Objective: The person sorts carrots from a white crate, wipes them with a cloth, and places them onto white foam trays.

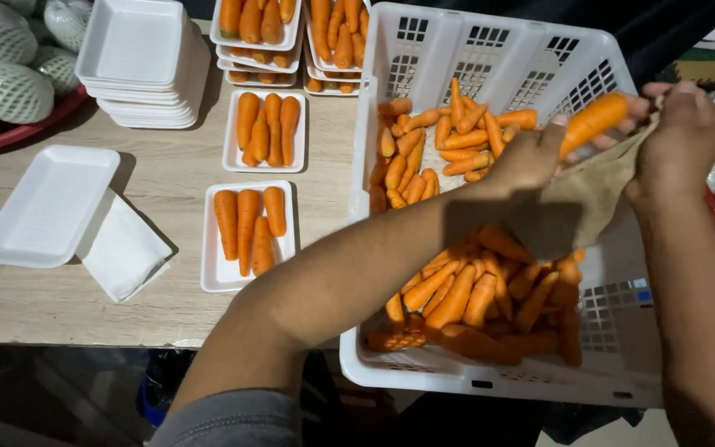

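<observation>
My left hand (530,157) grips one end of an orange carrot (593,121) above a white plastic crate (490,377) full of loose carrots (473,294). My right hand (680,136) holds a brown cloth (577,207) that hangs under the carrot, fingers wrapped near the carrot's far tip. Both hands hover over the crate's right half.
On the wooden table (159,178) to the left lie two white foam trays with carrots (247,236) (265,131), more filled trays (258,29) at the back, a stack of empty trays (138,62), one empty tray (47,203), a white cloth (124,247). Net-wrapped fruits (10,91) sit far left and right.
</observation>
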